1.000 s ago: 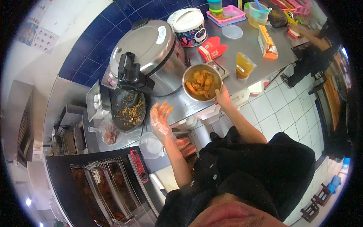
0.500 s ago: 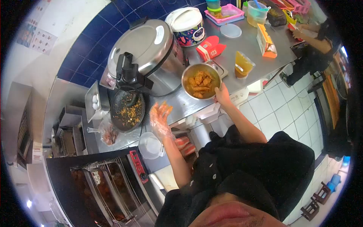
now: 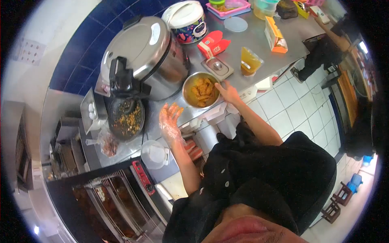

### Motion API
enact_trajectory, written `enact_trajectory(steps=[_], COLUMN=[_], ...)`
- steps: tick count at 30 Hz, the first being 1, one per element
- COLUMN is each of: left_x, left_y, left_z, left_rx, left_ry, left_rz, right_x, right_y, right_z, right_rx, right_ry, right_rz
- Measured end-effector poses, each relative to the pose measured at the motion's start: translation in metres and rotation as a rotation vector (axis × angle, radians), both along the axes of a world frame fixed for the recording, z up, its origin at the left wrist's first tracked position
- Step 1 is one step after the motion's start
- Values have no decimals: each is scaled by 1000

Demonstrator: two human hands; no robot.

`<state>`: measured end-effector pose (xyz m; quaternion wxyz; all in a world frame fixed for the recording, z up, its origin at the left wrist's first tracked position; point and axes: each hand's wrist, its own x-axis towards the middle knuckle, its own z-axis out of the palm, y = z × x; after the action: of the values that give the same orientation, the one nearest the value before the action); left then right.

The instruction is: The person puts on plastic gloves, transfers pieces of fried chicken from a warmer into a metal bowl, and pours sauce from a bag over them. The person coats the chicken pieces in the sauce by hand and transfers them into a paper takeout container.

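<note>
A steel mixing bowl [image 3: 187,97] holds orange-coated pieces of food [image 3: 203,91], perhaps marinated chicken. It is at the front edge of the steel counter; whether it rests there or is lifted slightly, I cannot tell. My right hand [image 3: 229,94], bare, has the bowl's right rim, thumb side over the edge; its other fingers are partly hidden. My left hand [image 3: 171,121] wears a clear plastic glove with orange smears on the fingertips. It is raised left of the bowl, fingers apart and holding nothing. Just behind the bowl sits a lidded steel container [image 3: 218,67].
A large rice cooker [image 3: 139,52] stands behind my left hand, beside a dark pan [image 3: 126,117] of crumbs. A plastic tub [image 3: 154,154] and a heated cabinet [image 3: 101,194] are nearer left. A bag of yellow liquid [image 3: 251,62] stands right. Another person [image 3: 324,56] works far right.
The bowl has come slightly nearer to me, uncovering more of the lidded container. My right hand has shifted up along its rim. The gloved left hand stays raised. The view has shifted.
</note>
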<state>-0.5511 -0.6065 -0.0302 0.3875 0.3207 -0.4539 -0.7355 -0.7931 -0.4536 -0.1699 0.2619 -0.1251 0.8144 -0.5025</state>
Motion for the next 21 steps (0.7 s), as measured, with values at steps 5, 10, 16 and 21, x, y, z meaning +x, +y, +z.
enact_trajectory(steps=[5, 10, 16, 21], left_x=[-35, -53, -42, -38], left_y=[-3, -1, 20, 35], left_z=[-22, -24, -8, 29], left_rx=[50, 42, 24, 212], left_ry=[25, 13, 37, -180], left_rz=[-60, -8, 248, 404], right_x=[-79, -209, -276, -228], right_y=[-27, -122, -151, -149], right_z=[17, 0, 6, 35], right_rx=[-52, -500, -533, -319], right_ry=[166, -202, -314, 159], right_rz=[-171, -505, -308, -229])
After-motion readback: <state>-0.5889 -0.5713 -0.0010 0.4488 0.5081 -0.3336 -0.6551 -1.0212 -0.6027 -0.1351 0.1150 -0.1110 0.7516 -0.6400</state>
